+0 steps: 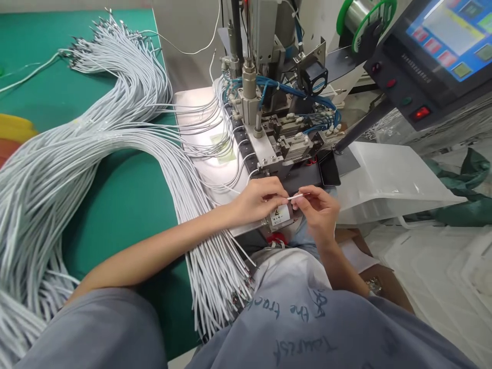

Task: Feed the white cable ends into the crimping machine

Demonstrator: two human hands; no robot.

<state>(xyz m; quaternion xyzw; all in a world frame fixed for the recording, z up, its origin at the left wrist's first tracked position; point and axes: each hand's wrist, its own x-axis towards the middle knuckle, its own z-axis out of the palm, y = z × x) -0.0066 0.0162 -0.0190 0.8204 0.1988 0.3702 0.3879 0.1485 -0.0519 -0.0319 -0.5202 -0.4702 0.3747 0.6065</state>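
Note:
Between my two hands runs the end of a thin white cable (295, 197), held in front of the machine. My left hand (263, 199) pinches it from the left. My right hand (318, 207) has thumb and fingers closed on the tip from the right. Several white cables lead from the machine's black block (243, 141) to a big bundle of white cables (154, 146) on the green table mat (134, 189). The loose cable ends of the bundle hang down left of my body.
The machine (249, 97) stands just beyond my hands, with blue tubes and a fan. A control panel (430, 66) and a wire spool (363, 20) are at the upper right. Below the panel lies a white plastic sheet (395, 174).

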